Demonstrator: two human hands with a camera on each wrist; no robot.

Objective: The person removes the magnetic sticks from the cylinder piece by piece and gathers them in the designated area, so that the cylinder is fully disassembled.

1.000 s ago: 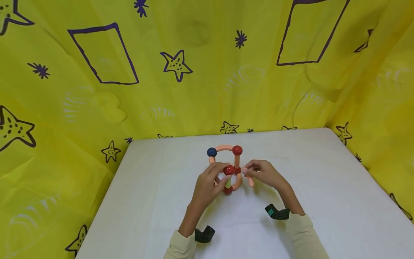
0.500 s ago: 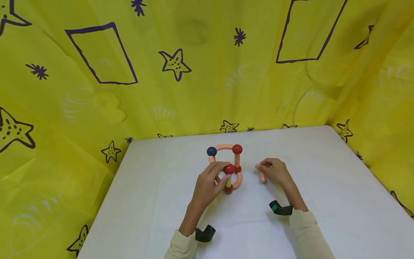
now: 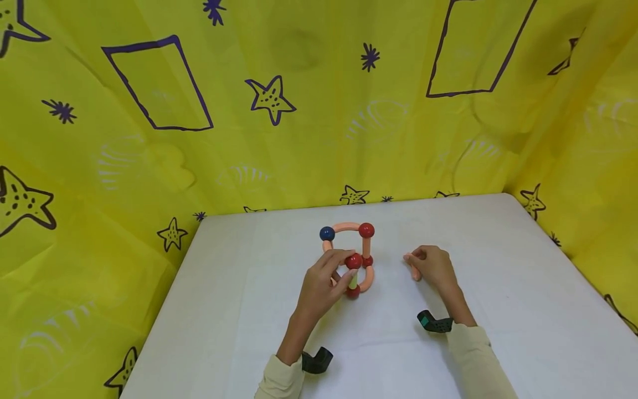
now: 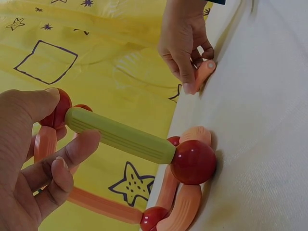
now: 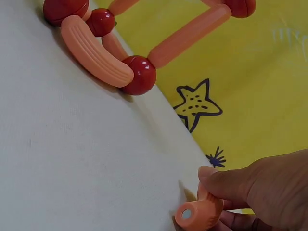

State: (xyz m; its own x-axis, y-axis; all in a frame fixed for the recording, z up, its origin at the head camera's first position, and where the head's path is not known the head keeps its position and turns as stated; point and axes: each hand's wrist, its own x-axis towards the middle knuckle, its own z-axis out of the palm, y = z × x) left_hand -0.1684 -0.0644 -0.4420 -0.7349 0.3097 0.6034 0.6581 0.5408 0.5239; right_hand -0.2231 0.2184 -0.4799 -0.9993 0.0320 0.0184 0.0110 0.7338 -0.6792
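A frame of magnetic balls and sticks stands on the table. My left hand (image 3: 319, 282) holds the red ball (image 3: 353, 261) at its near upper corner, thumb and forefinger around it. Below that ball a yellow-green straight stick (image 4: 122, 134) runs down to another red ball (image 4: 193, 162) on the tabletop. Peach sticks join the other balls, including a blue ball (image 3: 327, 233) at the upper left back. To the right of the frame, my right hand (image 3: 433, 266) pinches a loose curved peach stick (image 5: 204, 211) low over the table, apart from the frame. A round magnet shows in its end.
The white-covered table (image 3: 214, 321) reaches back to a yellow patterned cloth (image 3: 299, 155), which also hangs at both sides. A dark wrist device (image 3: 317, 361) is on the left wrist, and a similar device (image 3: 435, 322) is on the right.
My right hand has moved right, away from the frame, carrying the curved peach stick. My left hand keeps its hold on the red ball, and the frame stays in place.
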